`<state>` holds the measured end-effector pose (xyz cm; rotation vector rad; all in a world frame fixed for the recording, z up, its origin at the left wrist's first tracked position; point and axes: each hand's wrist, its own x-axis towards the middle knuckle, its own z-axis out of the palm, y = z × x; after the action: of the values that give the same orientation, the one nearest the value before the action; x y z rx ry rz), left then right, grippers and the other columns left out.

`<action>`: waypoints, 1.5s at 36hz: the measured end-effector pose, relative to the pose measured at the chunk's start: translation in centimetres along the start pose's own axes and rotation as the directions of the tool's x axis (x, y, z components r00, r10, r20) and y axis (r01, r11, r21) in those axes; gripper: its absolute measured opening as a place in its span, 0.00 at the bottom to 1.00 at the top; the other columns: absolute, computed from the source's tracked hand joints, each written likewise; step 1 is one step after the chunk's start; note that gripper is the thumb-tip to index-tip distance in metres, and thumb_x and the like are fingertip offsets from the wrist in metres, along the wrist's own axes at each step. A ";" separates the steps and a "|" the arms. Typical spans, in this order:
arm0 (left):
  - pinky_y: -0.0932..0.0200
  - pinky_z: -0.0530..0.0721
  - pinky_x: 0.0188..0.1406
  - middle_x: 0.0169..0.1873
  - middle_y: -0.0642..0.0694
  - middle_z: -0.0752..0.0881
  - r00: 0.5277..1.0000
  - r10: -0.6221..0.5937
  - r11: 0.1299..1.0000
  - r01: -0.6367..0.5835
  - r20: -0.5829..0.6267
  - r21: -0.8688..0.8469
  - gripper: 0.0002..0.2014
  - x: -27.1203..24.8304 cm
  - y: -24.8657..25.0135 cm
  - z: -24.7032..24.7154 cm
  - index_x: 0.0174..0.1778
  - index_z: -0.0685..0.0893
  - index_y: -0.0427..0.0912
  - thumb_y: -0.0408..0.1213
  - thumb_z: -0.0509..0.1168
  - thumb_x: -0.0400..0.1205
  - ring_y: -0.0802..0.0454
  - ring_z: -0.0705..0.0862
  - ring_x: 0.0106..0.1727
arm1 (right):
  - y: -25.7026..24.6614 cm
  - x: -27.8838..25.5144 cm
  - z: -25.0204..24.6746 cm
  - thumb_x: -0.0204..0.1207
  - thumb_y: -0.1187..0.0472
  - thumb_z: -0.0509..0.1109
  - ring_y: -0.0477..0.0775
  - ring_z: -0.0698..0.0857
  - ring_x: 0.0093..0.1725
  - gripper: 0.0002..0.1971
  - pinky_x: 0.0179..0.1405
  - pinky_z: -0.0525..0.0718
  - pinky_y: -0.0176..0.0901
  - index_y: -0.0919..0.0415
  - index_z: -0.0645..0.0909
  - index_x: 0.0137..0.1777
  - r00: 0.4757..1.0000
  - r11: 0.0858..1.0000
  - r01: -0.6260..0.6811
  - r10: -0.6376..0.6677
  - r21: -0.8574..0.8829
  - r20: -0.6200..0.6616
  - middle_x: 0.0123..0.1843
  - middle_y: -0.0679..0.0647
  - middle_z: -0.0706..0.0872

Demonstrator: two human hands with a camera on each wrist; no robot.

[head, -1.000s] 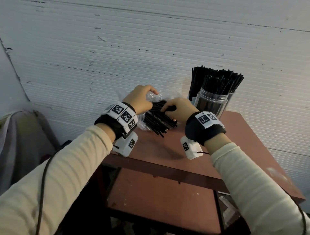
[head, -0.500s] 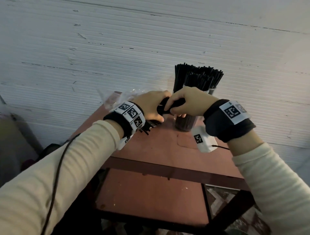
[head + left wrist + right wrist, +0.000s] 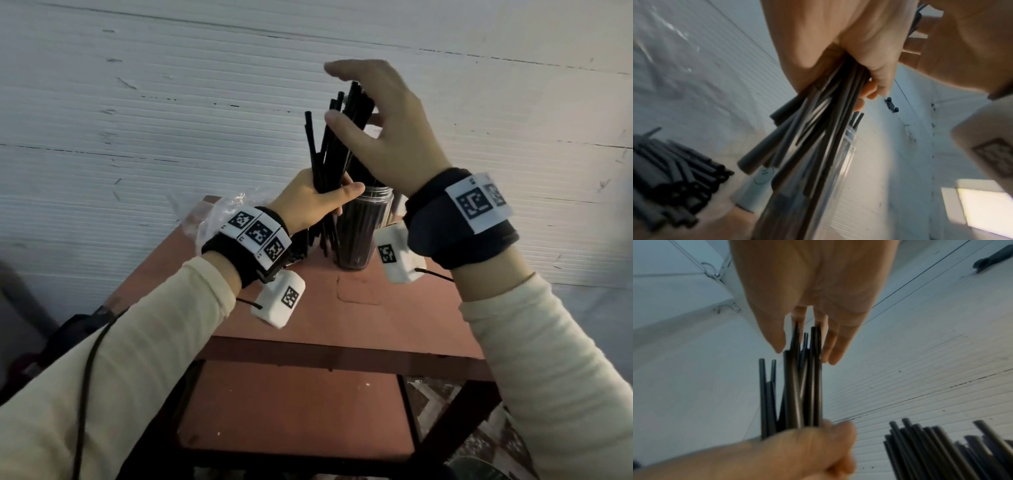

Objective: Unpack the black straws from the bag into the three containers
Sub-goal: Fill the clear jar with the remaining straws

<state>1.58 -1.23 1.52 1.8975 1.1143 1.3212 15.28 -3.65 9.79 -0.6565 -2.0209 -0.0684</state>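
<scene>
My left hand (image 3: 317, 202) grips a bundle of black straws (image 3: 330, 147) upright above the red table, just left of a clear container (image 3: 363, 233) full of straws. My right hand (image 3: 376, 116) hovers at the bundle's upper ends with fingers straight and spread, around the straw tips. In the left wrist view my left hand (image 3: 859, 68) is curled round the bundle (image 3: 813, 138), and more straws (image 3: 674, 178) lie lower left. In the right wrist view my right hand (image 3: 807, 340) has straight fingers beside the straw tips (image 3: 797, 378). The clear plastic bag (image 3: 212, 219) lies behind my left wrist.
The small red table (image 3: 359, 308) stands against a white ribbed wall (image 3: 171, 102). A lower red shelf (image 3: 291, 404) sits under the tabletop. Filled straws (image 3: 951, 451) stand at lower right in the right wrist view. Dark clutter lies on the floor at left.
The bundle came out of the bag and rose from lying flat to upright in my left hand. My right hand let go and lifted to the straw tips, fingers spread.
</scene>
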 end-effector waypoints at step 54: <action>0.52 0.76 0.66 0.31 0.43 0.87 0.917 -0.387 0.918 0.393 0.093 -0.056 0.19 -2.2 -4.0 0.5 0.26 0.81 0.40 0.44 0.67 0.82 0.51 0.86 0.41 | 2.2 -2.1 6.9 0.71 0.54 0.75 0.57 0.77 0.64 0.25 0.68 0.76 0.50 0.58 0.78 0.67 0.973 0.989 -0.111 0.128 -0.093 0.190 0.64 0.55 0.78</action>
<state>0.42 -1.14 -2.87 1.5558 1.3021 1.0368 11.67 -0.54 4.01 -0.8647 -2.1712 -0.0155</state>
